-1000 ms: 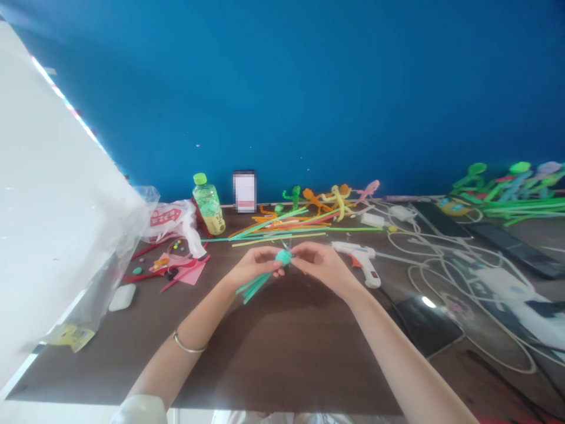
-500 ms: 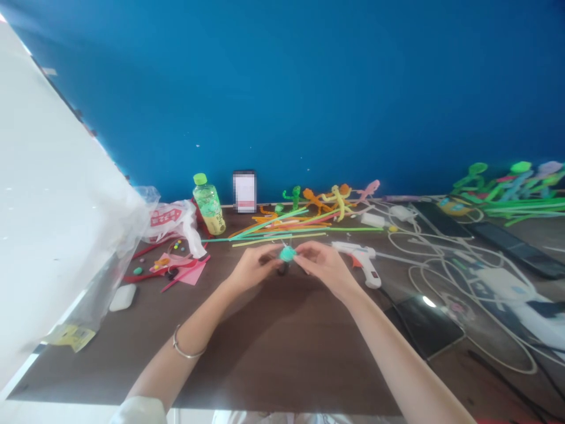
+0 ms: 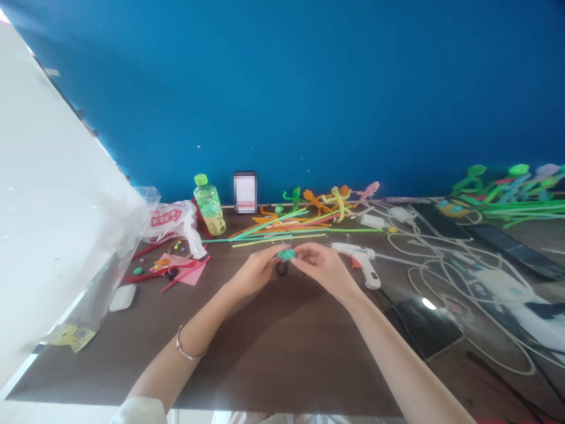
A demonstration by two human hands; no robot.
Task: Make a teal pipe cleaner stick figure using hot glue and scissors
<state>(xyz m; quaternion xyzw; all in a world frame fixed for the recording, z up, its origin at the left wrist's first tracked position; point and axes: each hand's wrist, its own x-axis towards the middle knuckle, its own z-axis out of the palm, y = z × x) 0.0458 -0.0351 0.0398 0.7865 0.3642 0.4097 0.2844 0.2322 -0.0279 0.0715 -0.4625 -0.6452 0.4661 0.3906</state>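
Observation:
Both my hands meet over the middle of the dark wooden table [image 3: 282,359]. My left hand [image 3: 253,272] and my right hand [image 3: 322,266] pinch a small teal pipe-cleaner ball [image 3: 286,254] between their fingertips. A small dark object [image 3: 281,270] shows just below the ball, partly hidden by my fingers. A bangle [image 3: 188,352] circles my left wrist. A white glue gun [image 3: 362,259] lies right beside my right hand. Loose pipe cleaners [image 3: 278,228] in green, yellow and orange lie just beyond my hands.
A green-capped bottle [image 3: 209,205] and a phone [image 3: 245,192] stand by the blue wall. Pipe-cleaner figures [image 3: 335,199] lie at the back. A plastic bag [image 3: 170,221], pink paper scraps [image 3: 183,268] and a white case [image 3: 122,297] sit left. Cables [image 3: 441,259] and a dark phone [image 3: 424,324] cover the right.
The teal pipe-cleaner tails that hung below my left hand a second ago no longer show. Only the small ball remains visible between my fingers. My hands shifted slightly away from me.

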